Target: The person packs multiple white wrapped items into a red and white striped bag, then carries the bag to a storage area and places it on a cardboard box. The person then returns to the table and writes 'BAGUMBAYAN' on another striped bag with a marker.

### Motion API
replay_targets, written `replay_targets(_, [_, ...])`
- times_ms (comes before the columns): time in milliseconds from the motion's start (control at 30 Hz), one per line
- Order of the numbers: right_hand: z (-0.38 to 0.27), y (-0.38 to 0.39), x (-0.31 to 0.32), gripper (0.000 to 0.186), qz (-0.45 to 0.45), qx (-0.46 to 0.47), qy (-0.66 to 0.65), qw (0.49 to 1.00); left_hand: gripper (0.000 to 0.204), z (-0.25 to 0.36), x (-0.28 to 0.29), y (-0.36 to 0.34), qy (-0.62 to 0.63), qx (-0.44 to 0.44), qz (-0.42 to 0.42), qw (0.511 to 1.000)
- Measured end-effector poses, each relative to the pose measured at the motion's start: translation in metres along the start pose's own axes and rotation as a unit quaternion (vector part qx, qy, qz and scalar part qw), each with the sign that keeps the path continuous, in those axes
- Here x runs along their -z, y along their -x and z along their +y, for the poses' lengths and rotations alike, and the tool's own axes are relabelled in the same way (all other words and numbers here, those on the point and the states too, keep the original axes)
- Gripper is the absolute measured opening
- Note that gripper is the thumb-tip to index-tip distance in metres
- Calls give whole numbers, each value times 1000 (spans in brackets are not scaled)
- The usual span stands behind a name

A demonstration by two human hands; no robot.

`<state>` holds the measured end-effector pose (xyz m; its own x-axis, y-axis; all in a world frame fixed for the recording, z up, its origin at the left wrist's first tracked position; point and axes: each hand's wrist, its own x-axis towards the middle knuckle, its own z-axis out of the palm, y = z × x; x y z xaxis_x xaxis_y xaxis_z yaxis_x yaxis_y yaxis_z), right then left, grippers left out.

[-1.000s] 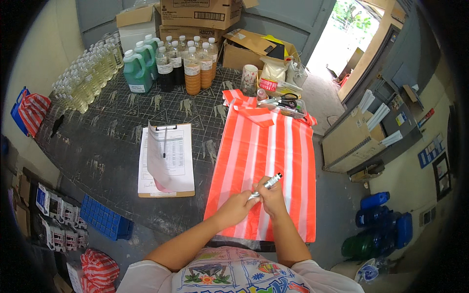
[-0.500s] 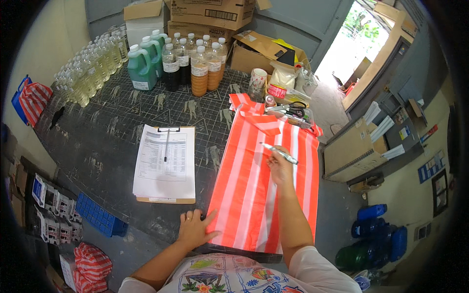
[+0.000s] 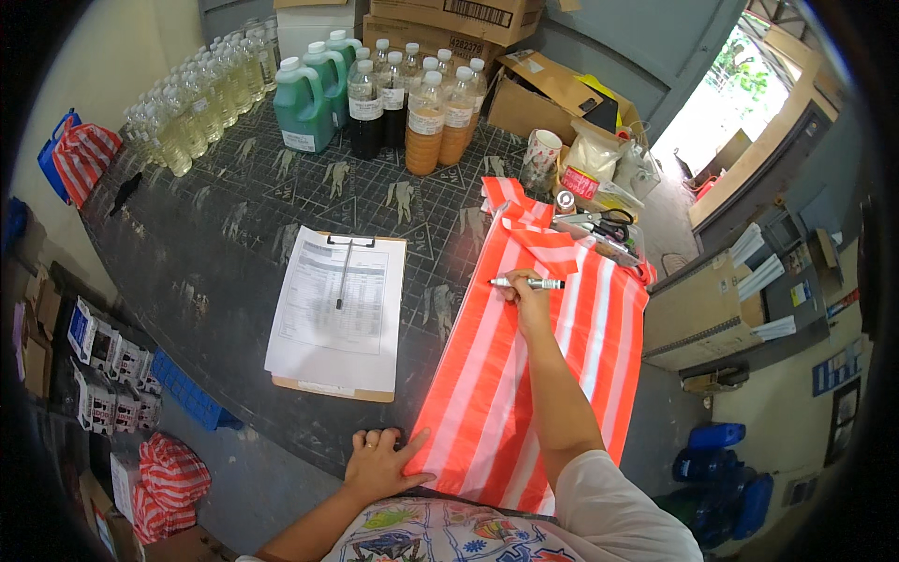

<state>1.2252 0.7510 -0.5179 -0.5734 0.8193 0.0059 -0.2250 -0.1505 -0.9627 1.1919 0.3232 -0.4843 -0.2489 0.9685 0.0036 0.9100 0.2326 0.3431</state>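
A red-and-white striped plastic bag (image 3: 496, 393) lies flat along the right part of the dark table. My right hand (image 3: 530, 302) grips a marker (image 3: 543, 283) over the bag's upper left part, the dark tip pointing left near its edge. Whether the tip touches the plastic I cannot tell. My left hand (image 3: 382, 463) rests with fingers spread at the bag's lower left corner, thumb on the plastic and the other fingers on the table edge. To the left of the bag lies a clipboard (image 3: 386, 386) with printed sheets (image 3: 328, 328) and a pen (image 3: 344, 276) on top.
Clear bottles (image 3: 201, 103), green jugs (image 3: 304, 103) and bottles of orange liquid (image 3: 426, 126) stand at the back. Behind the bag, a tray (image 3: 609, 239) holds scissors (image 3: 613, 220), next to a patterned cup (image 3: 540, 155). A blue crate (image 3: 187, 389) sits beyond the left edge.
My right hand has shifted the marker left relative to the bag and levelled it, tip at the bag's left side. The left hand stays at the corner. The whole view has shifted.
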Motion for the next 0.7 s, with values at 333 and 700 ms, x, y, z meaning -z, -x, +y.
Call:
replay_targets(333, [-22,25,-12,14,-83,-9,187,979,80,-1,2,-6,6,3,-9,1000])
replay_targets(700, [-10,-17,-15,21,-11,66,210,976,79,3,6,-1,19,1,4,1000])
